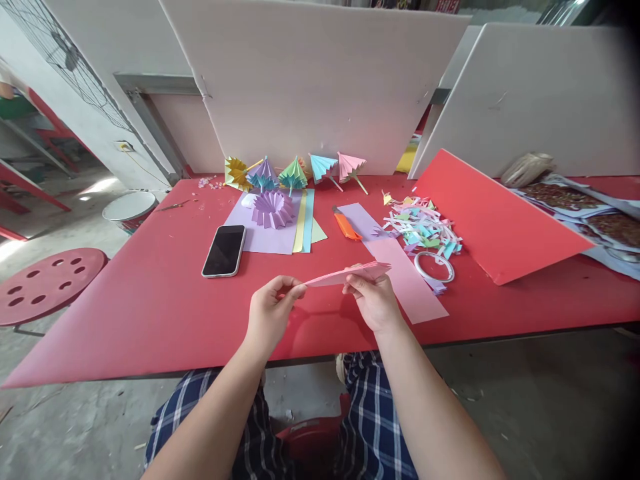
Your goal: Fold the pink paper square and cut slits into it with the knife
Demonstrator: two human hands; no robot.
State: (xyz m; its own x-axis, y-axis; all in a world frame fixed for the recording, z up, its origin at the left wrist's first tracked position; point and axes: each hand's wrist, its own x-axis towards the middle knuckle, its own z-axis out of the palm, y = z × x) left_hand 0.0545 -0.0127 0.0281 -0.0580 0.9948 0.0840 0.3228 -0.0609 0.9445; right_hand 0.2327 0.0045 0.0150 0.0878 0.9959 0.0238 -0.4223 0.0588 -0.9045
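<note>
Between my two hands, just above the red table (pixel 165 313), is a piece of folded pink paper (pixel 334 276), its layers stacked and narrowing to a point on the left. My left hand (pixel 273 307) pinches that pointed end between thumb and fingers. At the wider right end, my right hand (pixel 375 300) is closed round the layers, thumb on the near side. Beyond my right hand lie a strip of pink paper (pixel 413 287) and a purple paper strip (pixel 356 217). An orange utility knife (pixel 346 224) rests beside them.
Small paper umbrellas (pixel 351 167) stand along the back, with a purple pleated paper ring (pixel 273 210) on coloured sheets (pixel 260 244). A phone (pixel 224 251) lies left. On the right are paper scraps (pixel 420 223), a tape roll (pixel 434 267) and a tilted red board (pixel 495 220).
</note>
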